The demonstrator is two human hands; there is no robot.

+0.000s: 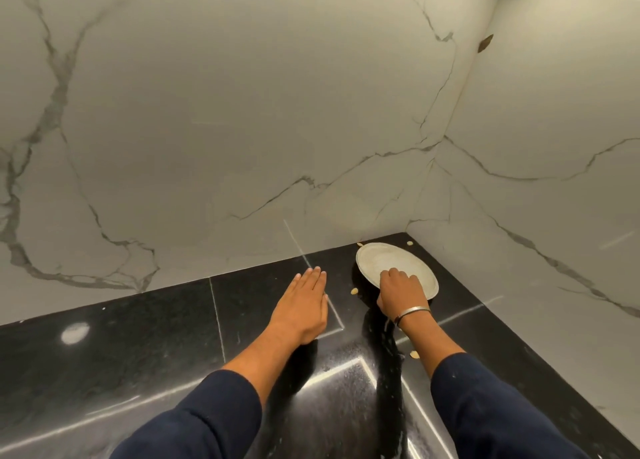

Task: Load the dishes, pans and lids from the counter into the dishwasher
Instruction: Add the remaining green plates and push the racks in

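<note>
A round metal plate [384, 261] lies in the far right corner of the black stone counter [138, 372], tilted up on its near side. My right hand [401, 290] grips the plate's near rim, fingers curled over the top and thumb underneath; a metal bangle sits on that wrist. My left hand [304, 306] is stretched out flat over the counter to the left of the plate, fingers straight and together, holding nothing. The dishwasher is not in view.
White marble walls [242, 129] close the counter at the back and on the right, forming a corner just behind the plate. A few small pale scraps [354, 291] lie on the counter around the plate and near my right wrist.
</note>
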